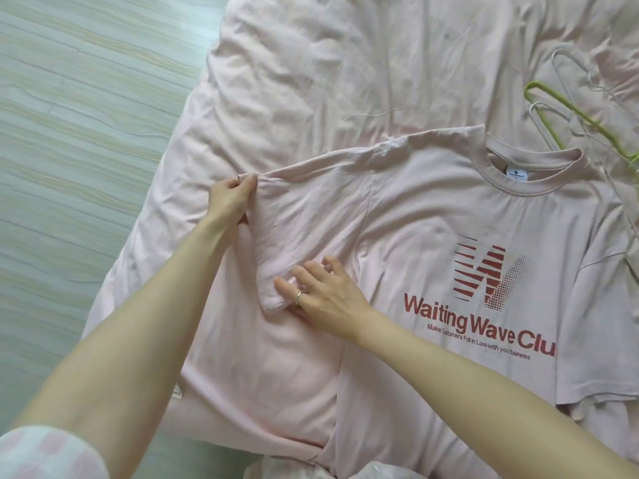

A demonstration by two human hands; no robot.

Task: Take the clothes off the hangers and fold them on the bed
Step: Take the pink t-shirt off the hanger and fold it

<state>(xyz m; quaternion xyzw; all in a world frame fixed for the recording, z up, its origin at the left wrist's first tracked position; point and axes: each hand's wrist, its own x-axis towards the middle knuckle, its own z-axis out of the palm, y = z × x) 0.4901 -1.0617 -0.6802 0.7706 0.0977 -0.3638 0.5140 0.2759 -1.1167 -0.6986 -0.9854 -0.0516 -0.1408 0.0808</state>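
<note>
A pale pink T-shirt (432,209) with a red "Waiting Wave Club" print lies face up on the bed, its collar toward the far side. My left hand (230,197) pinches the top corner of the shirt's left sleeve and stretches it outward. My right hand (321,292), with a ring on one finger, holds the lower hem of the same sleeve, thumb tucked under the hem and fingers spread on top. The sleeve lies flat between both hands.
The bed is covered by a wrinkled pink sheet (345,63). A green hanger (574,115) and pale wire hangers (581,81) lie at the far right beside the collar. Light wooden floor (69,133) runs along the bed's left edge.
</note>
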